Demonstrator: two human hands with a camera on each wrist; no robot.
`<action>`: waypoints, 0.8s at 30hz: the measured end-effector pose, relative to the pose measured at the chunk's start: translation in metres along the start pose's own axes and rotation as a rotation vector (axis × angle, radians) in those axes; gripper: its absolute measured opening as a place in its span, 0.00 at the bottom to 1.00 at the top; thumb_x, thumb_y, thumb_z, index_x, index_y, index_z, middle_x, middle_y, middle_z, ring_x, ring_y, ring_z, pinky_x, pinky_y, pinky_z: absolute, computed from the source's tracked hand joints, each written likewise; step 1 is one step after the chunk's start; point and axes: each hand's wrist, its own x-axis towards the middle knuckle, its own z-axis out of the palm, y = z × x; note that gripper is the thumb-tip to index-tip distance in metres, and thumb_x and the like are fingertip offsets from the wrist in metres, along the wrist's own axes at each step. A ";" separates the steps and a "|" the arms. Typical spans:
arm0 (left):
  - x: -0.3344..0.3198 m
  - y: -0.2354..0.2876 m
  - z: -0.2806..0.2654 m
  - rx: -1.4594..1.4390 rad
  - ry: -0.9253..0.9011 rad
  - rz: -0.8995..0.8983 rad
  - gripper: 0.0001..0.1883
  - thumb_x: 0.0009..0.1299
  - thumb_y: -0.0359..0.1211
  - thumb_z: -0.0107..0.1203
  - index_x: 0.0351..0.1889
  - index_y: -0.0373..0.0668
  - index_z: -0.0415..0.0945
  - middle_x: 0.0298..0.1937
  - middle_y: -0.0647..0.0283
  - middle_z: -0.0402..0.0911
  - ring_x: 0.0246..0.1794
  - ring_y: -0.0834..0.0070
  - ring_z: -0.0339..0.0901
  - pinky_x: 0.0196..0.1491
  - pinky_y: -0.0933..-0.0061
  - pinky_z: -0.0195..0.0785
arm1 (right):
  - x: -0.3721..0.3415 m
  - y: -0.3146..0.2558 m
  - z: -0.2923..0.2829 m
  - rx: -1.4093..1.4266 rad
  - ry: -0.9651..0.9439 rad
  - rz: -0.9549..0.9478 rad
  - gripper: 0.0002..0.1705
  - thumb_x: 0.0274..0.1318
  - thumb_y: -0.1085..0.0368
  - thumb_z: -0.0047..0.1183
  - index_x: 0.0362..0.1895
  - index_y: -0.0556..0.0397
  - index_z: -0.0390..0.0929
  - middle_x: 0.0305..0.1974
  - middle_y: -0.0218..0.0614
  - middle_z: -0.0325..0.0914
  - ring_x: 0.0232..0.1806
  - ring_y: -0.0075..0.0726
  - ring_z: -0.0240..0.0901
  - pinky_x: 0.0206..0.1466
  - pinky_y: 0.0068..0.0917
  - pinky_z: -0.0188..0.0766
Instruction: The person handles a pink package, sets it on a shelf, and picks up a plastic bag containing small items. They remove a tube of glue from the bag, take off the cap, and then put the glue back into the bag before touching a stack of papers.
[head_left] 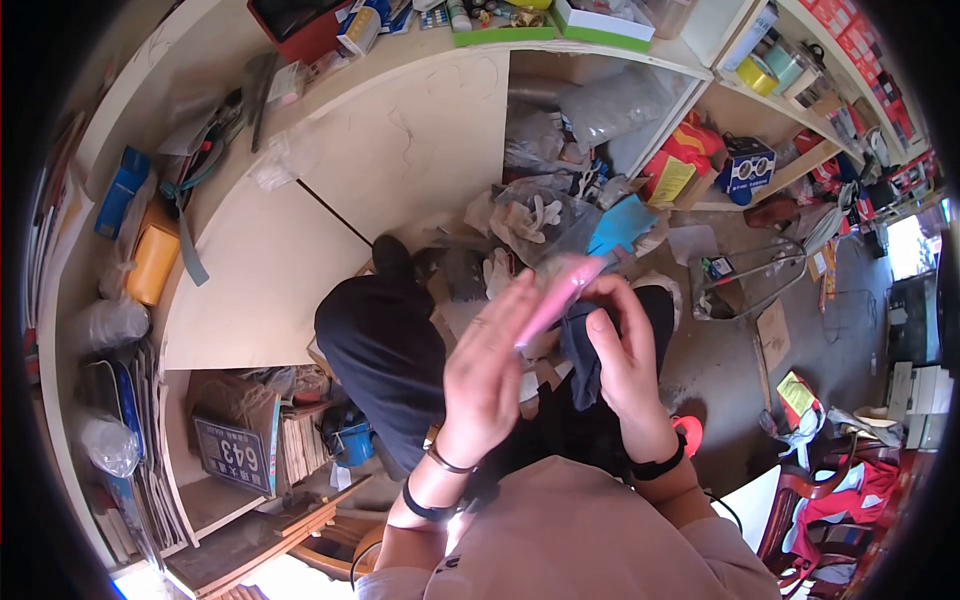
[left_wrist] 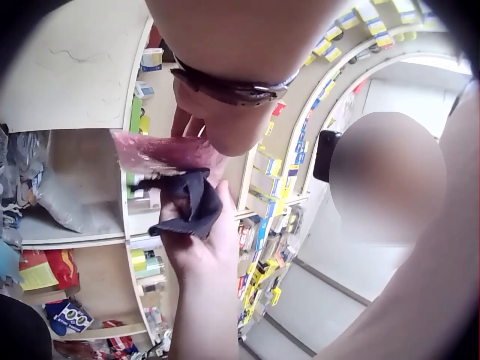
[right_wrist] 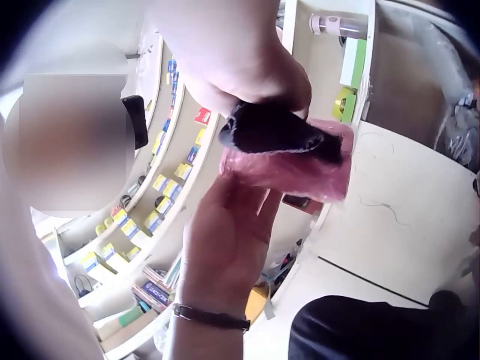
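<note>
A flat, glossy pink packet (head_left: 560,298), blurred and partly see-through at one end, stands tilted between the two hands. My left hand (head_left: 482,365) holds it at one side, with fingers extended along its surface in the right wrist view. My right hand (head_left: 628,350) grips a bunched dark cloth (left_wrist: 191,202). In the right wrist view that cloth overlaps the upper edge of the pink packet (right_wrist: 300,171). Part of the packet is hidden behind the cloth and the right hand.
Both hands are above the lap, between dark-trousered knees (head_left: 380,330). Plastic bags with pale gloves (head_left: 530,215) and a blue piece (head_left: 622,225) lie in front. Cluttered shelves (head_left: 600,55) curve around. A metal frame (head_left: 750,285) is on the floor at right.
</note>
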 end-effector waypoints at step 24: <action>-0.013 -0.014 -0.009 -1.369 0.106 -0.875 0.24 0.78 0.45 0.40 0.64 0.38 0.64 0.59 0.57 0.76 0.59 0.67 0.75 0.60 0.63 0.68 | 0.008 0.004 -0.028 0.315 -0.053 0.150 0.18 0.62 0.65 0.47 0.53 0.61 0.74 0.45 0.32 0.77 0.49 0.22 0.70 0.55 0.21 0.62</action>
